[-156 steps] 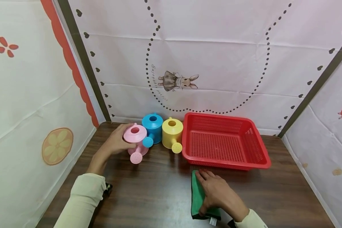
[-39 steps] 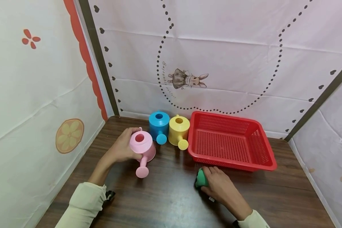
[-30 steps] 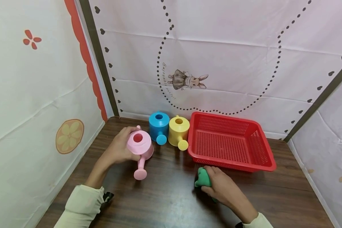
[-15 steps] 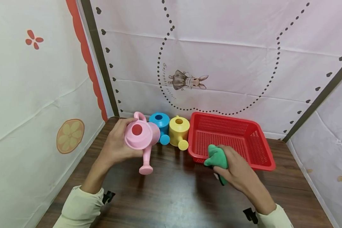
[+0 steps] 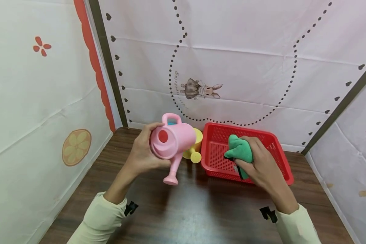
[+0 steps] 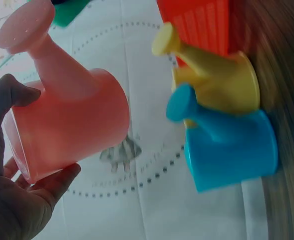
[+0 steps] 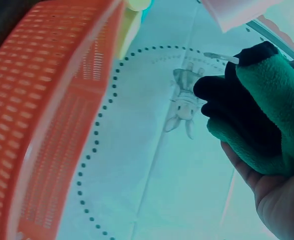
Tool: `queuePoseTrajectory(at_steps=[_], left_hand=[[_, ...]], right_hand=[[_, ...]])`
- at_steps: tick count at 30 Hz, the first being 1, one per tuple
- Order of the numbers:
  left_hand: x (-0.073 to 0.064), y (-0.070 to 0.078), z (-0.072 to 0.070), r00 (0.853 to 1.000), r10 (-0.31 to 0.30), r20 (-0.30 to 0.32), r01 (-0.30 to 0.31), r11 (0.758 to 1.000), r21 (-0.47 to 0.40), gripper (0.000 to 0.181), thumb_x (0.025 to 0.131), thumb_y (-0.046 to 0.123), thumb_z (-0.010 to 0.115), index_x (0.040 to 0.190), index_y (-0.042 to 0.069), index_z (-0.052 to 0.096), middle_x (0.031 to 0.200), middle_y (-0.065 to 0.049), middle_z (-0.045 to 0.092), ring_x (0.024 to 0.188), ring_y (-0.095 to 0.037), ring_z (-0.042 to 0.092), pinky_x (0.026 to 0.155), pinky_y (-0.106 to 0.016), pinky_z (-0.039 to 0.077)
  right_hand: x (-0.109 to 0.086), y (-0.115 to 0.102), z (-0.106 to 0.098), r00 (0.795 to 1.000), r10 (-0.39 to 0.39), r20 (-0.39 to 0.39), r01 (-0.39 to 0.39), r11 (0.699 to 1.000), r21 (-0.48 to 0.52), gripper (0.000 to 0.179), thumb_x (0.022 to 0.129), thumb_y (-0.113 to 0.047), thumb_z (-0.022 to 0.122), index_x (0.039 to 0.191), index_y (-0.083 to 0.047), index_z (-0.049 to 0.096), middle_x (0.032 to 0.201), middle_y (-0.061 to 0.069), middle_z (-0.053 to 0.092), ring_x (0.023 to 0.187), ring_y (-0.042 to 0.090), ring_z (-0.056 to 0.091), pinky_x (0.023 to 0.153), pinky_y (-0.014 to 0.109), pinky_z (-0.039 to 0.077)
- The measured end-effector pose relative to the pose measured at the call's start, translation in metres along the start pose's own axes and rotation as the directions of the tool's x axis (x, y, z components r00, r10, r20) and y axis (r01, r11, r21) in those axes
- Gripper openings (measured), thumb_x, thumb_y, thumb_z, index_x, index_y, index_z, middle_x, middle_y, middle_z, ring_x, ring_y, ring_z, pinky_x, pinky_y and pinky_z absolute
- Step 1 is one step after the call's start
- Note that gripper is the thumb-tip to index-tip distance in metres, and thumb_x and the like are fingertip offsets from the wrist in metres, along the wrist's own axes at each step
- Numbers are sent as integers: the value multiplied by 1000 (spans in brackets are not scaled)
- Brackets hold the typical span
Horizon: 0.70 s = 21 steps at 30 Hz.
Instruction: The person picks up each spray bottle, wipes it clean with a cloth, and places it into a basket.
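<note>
Left hand curled round pink watering can, now lifted, tipped. Right hand grips bunched green cloth, also raised off table. Both in work, not touching.

The left sleeve and the right sleeve are both pale cream, with soft wrinkles in the cloth. A small black piece pokes out by the left one, and a second black piece by the right. The left hand and right hand are bare.
</note>
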State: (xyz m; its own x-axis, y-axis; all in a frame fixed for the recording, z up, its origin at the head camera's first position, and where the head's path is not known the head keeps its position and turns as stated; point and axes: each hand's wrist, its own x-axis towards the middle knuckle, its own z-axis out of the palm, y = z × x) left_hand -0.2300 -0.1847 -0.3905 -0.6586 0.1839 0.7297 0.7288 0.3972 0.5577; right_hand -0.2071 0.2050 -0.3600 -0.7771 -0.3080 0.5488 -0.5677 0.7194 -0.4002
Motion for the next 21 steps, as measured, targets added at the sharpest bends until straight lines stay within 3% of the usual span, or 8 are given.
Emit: queuePoseTrajectory(at_steps=[4, 12, 16, 21], left_hand=[[5, 5, 18, 999, 18, 43, -15, 997, -78, 108, 58, 7, 106, 153, 5, 54, 142, -17, 69, 122, -33, 71, 104, -33, 63], [5, 13, 47, 988, 86, 127, -62, 982, -180, 105, 63, 10, 103, 154, 6, 52, 142, -19, 69, 125, -36, 69, 97, -48, 70], [8, 16, 56, 981, 131, 144, -101, 974, -201, 103, 66, 12, 102, 155, 5, 50, 146, -19, 67, 130, -35, 68, 97, -52, 70], [12, 18, 60, 979, 118, 165, -84, 977, -198, 102, 67, 13, 101, 155, 5, 49, 147, -19, 66, 130, -37, 68, 99, -52, 69]], right_hand=[[8, -5, -1, 999, -20, -31, 20, 1000, 21, 73, 84, -14, 96, 148, -6, 62, 135, 15, 69, 114, 29, 66, 87, 52, 66], [21, -13, 6, 993, -104, -53, 107, 993, 52, 72, 79, -13, 97, 144, -7, 66, 136, 12, 70, 120, 28, 64, 89, 54, 66], [24, -14, 10, 991, -128, -43, 130, 990, 49, 75, 77, -14, 99, 144, -8, 66, 138, 13, 70, 124, 31, 65, 93, 57, 67], [25, -13, 14, 988, -154, -30, 155, 987, 40, 76, 77, -15, 100, 145, -8, 66, 141, 14, 69, 127, 34, 64, 96, 59, 67]])
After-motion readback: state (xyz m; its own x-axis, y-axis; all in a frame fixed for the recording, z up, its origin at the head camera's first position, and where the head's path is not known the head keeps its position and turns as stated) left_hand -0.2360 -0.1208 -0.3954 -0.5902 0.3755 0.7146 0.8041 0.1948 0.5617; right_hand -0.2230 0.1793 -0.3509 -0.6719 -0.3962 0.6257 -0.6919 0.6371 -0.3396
